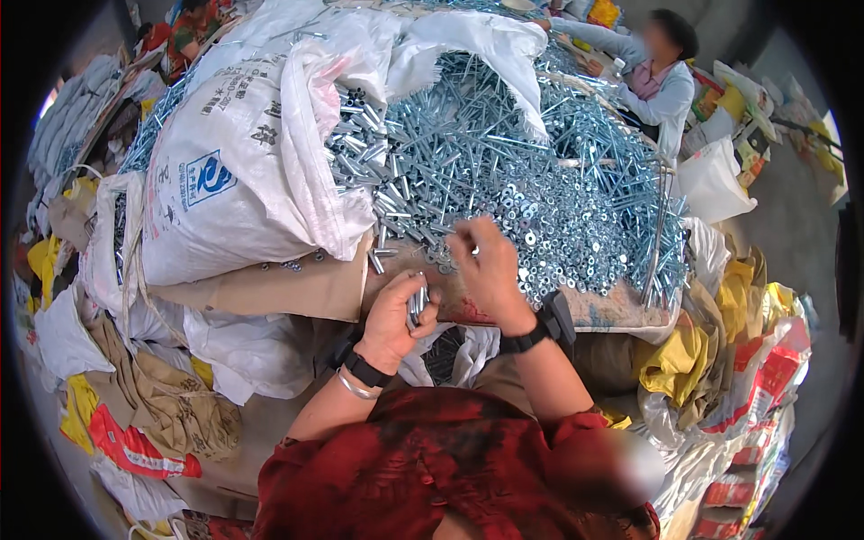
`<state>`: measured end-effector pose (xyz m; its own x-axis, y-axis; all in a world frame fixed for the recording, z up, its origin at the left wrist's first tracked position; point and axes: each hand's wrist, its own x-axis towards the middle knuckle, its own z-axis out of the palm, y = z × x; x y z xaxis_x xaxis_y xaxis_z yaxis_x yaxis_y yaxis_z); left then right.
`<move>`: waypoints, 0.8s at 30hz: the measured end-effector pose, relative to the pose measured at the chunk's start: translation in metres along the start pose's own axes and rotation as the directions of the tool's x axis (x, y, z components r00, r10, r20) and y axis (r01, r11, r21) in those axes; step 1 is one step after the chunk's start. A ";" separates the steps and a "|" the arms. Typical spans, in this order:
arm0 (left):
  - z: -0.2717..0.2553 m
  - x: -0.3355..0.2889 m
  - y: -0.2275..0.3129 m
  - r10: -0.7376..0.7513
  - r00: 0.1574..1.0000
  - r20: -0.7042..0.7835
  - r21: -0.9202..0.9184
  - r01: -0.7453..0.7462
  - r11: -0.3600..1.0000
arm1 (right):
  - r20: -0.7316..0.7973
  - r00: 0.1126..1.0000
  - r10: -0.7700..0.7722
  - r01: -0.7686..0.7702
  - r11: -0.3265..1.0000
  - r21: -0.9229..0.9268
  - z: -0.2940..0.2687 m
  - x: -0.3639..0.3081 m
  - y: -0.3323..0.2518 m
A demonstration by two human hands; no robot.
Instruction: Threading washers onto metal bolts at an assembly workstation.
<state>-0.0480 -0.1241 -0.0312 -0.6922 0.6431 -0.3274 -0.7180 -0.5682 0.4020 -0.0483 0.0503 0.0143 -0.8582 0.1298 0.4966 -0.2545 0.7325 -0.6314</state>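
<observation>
My left hand (382, 322) is closed around several short shiny metal sleeves (418, 304), held just in front of the table's near edge. Over that edge, to its right, is my right hand (493, 268). Its fingers are bent and drawn together, and whatever they may hold is hidden. Beyond the right hand spreads a heap of small washers and nuts (576, 243). Loose metal sleeves (382, 171) like those in my left hand spill out to the left of it. Long thin bolts or rods (450, 112) are piled farther back.
A bulging white woven sack (238, 180) lies on the table's left, over a brown cardboard sheet (270, 290). Across the heap, at the far right, a person in a light-blue jacket (670, 99) reaches toward it. Yellow and brown bags (688, 360) crowd the right side.
</observation>
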 end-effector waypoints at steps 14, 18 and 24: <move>-0.011 -0.031 0.024 0.078 0.995 -0.067 0.077 -0.073 0.994 | -0.210 0.968 -0.135 0.087 0.971 -0.224 -0.018 0.023 0.028; -0.024 -0.031 0.012 -0.017 0.997 0.080 0.004 0.016 1.000 | -0.210 0.974 0.083 -0.071 0.995 0.064 -0.059 -0.015 -0.013; -0.011 -0.026 -0.004 -0.075 0.957 0.282 0.058 0.062 0.996 | -0.099 0.979 0.181 -0.139 0.934 0.330 -0.073 -0.065 -0.011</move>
<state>-0.0278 -0.1446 -0.0339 -0.5876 0.8026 -0.1028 -0.7539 -0.4968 0.4300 0.0426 0.0826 0.0326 -0.8419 0.3255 0.4304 -0.2649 0.4455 -0.8552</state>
